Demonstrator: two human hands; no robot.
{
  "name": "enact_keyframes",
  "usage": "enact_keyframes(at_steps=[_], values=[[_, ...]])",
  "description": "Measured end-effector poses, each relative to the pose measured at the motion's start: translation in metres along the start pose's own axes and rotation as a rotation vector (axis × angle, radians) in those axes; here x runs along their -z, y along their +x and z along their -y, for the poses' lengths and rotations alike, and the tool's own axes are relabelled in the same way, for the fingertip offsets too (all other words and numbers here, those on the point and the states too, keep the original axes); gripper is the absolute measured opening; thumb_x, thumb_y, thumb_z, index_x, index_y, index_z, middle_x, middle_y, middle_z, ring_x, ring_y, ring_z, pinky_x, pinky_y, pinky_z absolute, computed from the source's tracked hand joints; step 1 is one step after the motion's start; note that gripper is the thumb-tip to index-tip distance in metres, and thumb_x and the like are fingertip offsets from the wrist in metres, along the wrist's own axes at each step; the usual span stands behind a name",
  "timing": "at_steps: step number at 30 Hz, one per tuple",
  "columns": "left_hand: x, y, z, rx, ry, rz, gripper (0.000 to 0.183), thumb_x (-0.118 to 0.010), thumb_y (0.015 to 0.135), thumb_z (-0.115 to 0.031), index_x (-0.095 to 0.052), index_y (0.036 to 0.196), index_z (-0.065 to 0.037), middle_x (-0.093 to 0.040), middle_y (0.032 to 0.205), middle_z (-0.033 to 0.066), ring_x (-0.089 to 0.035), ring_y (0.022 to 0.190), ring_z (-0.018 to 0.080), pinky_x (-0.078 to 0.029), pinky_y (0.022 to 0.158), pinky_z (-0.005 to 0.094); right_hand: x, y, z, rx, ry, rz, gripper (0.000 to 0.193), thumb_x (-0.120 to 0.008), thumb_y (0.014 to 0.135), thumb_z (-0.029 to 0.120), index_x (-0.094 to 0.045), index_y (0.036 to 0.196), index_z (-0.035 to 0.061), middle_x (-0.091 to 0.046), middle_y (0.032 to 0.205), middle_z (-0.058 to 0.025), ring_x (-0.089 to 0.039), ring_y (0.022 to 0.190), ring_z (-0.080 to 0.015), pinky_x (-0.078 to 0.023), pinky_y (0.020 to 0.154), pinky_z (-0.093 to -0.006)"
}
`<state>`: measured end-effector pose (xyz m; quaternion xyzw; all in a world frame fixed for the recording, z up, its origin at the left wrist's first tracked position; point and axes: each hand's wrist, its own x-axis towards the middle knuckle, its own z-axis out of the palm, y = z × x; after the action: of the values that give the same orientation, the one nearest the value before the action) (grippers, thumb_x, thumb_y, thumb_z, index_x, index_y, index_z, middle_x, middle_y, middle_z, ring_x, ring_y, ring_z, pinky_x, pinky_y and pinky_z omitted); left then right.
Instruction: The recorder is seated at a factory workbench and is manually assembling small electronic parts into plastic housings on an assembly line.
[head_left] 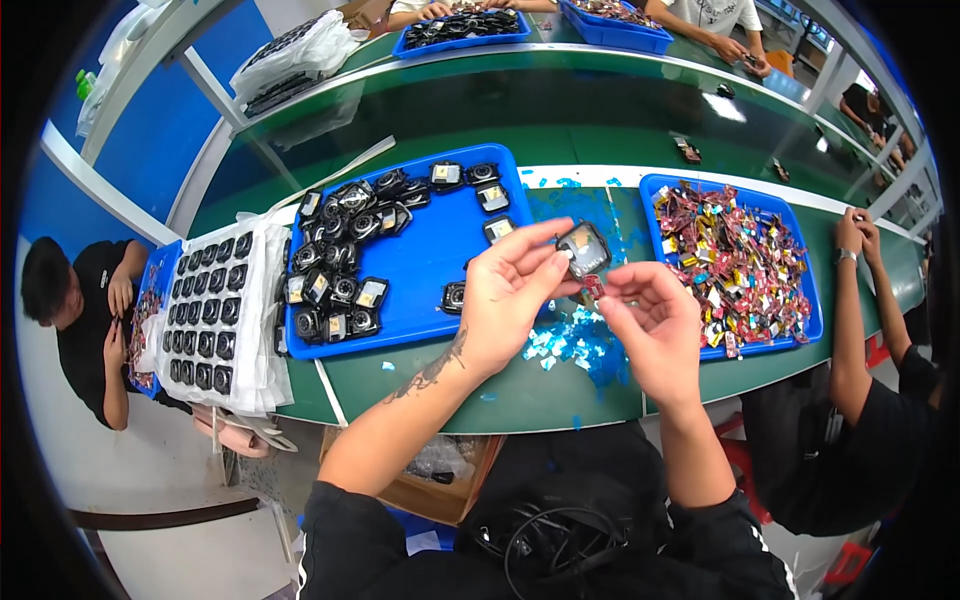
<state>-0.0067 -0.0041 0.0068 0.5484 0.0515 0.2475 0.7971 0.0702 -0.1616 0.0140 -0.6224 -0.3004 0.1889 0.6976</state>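
Observation:
Pinched between the thumb and fingers of my left hand point(512, 295) is a small black square housing point(582, 250) with a greyish face, tilted up above the bench. My right hand point(655, 325) grips a small red circuit board point(592, 288) right at the housing's lower edge; whether the two are joined I cannot tell. To the left of my left hand, a blue tray point(420, 268) holds many black housings point(345, 225) like this one. On the right, another blue tray point(648, 190) is heaped with small red and yellow circuit boards point(735, 265).
White and blue scraps point(565, 340) litter the green bench point(440, 385) below my hands. At the left stands a stack of white trays point(255, 330) with black housings in rows. Co-workers sit at both sides and across the conveyor point(590, 120). An open cardboard box point(480, 480) is under the bench.

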Motion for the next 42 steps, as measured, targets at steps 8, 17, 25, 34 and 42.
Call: enact_keyframes(at_steps=[8,17,25,34,42], values=[[0.001,-0.005,-0.013,-0.344,0.634,0.246,0.027,-0.06,0.083,0.008,-0.07,0.107,0.0,-0.065,0.105,0.0127,-0.066,0.094,0.0212,-0.055,0.08,0.03,0.007,0.004,0.009,-0.017,0.099,0.025,0.01,-0.064,0.088,-0.001,-0.061,0.097,-0.0045,-0.066,0.089,-0.0062,-0.062,0.08,-0.0083,-0.05,0.072,-0.0208],[0.004,-0.005,-0.008,-0.137,0.562,0.285,0.017,-0.07,0.083,0.0,-0.071,0.1,0.002,-0.068,0.095,0.0117,-0.066,0.084,0.0149,-0.055,0.071,0.0254,0.021,0.006,0.009,-0.044,-0.006,0.152,0.009,-0.063,0.091,0.006,-0.06,0.094,-0.0016,-0.06,0.083,-0.001,-0.055,0.074,-0.0045,-0.046,0.068,-0.0188],[0.0,-0.004,-0.008,0.226,0.435,0.245,0.015,-0.065,0.088,-0.002,-0.069,0.1,0.005,-0.068,0.097,0.0097,-0.065,0.085,0.0129,-0.056,0.075,0.0259,0.012,0.0,0.008,-0.086,0.107,0.027,0.016,-0.065,0.088,0.003,-0.061,0.102,-0.0024,-0.063,0.091,-0.0035,-0.059,0.082,-0.0073,-0.05,0.072,-0.0211],[-0.007,-0.009,0.0,0.12,0.136,0.155,0.024,-0.063,0.088,0.003,-0.067,0.111,0.002,-0.064,0.111,0.0122,-0.063,0.1,0.0168,-0.053,0.091,0.0285,0.0,0.0,0.003,0.084,-0.099,-0.093,0.028,-0.069,0.081,-0.003,-0.058,0.107,-0.0017,-0.063,0.092,-0.0042,-0.06,0.083,-0.0071,-0.049,0.07,-0.0203],[-0.002,-0.008,0.001,0.103,0.321,0.152,0.017,-0.063,0.087,0.004,-0.069,0.103,0.004,-0.063,0.099,0.008,-0.062,0.093,0.0132,-0.053,0.083,0.0249,0.002,-0.001,0.0,-0.032,0.067,-0.088,0.027,-0.07,0.082,-0.001,-0.058,0.107,-0.002,-0.064,0.091,-0.006,-0.061,0.082,-0.0075,-0.051,0.067,-0.0181]])
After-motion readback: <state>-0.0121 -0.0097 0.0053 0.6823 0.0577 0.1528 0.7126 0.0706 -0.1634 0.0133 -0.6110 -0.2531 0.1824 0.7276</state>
